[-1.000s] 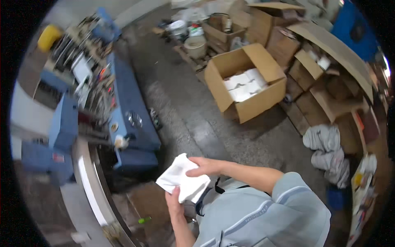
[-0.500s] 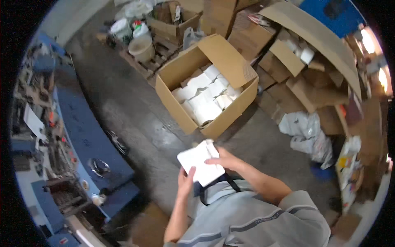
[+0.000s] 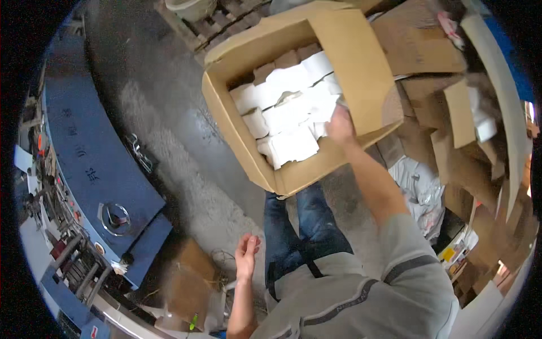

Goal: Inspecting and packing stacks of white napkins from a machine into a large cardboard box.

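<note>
A large open cardboard box (image 3: 361, 62) stands in front of me, filled with several small white cartons (image 3: 291, 113). Inside its right side, my right hand (image 3: 341, 127) closes on a white carton (image 3: 328, 107) lying among the others. Motion blur softens those fingers, and the carton's edges merge with its neighbours. Low and outside the box, my left hand (image 3: 247, 254) is held up near my leg, its fingers loosely curled and nothing in it.
On the left runs a long blue bench or machine cover (image 3: 84, 147) with a ring-shaped handle (image 3: 116, 219). Flattened cardboard (image 3: 420, 42) and white plastic bags (image 3: 418, 192) crowd the right side. A bucket (image 3: 192, 7) stands on a wooden pallet at the back.
Both hands were holding white cartons close to my body. The right has reached forward into the box; the left has let go and dropped back. My view has moved nearer the box.
</note>
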Demonstrator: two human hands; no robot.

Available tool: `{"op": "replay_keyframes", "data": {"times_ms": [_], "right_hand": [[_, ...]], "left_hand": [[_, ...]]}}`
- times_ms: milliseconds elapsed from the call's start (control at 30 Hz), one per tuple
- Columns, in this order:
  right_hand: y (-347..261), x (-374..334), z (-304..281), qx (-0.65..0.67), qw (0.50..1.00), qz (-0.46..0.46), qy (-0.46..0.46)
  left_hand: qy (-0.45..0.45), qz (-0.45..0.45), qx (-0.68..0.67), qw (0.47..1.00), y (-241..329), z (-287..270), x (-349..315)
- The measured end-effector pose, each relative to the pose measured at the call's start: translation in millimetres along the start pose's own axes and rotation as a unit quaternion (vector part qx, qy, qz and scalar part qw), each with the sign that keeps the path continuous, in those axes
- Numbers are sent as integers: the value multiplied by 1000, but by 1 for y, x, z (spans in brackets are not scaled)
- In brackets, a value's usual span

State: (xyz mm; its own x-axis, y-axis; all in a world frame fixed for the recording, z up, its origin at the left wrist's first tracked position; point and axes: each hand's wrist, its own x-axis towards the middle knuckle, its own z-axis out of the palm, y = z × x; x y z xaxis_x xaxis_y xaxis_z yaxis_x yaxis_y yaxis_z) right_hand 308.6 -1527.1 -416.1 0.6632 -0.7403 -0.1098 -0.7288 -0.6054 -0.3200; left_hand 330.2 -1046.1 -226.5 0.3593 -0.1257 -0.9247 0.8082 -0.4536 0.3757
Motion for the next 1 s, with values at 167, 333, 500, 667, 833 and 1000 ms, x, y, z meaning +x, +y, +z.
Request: {"op": "replay_keyframes", "data": {"times_ms": [167,333,500,667,833,1000], "right_hand": [[40,21,88,-107,923,-1,-370],[-48,15,80,-267,848,-52,-455],[15,19,91,-303,888,11,-345],[7,24,56,-117,948,101,-277],[-9,24,39,89,990,58,-95],[-33,57,42,88,994,-26,-57]], "left_hand": [[50,-88,-79,992,-43,22,5],[54,-98,-119,987,-62,39,-11],[37,-90,-122,988,-78,67,8],[52,-95,-141,984,-108,67,6],[57,-98,-135,984,-107,86,12],[58,-99,-148,982,-88,97,12]]}}
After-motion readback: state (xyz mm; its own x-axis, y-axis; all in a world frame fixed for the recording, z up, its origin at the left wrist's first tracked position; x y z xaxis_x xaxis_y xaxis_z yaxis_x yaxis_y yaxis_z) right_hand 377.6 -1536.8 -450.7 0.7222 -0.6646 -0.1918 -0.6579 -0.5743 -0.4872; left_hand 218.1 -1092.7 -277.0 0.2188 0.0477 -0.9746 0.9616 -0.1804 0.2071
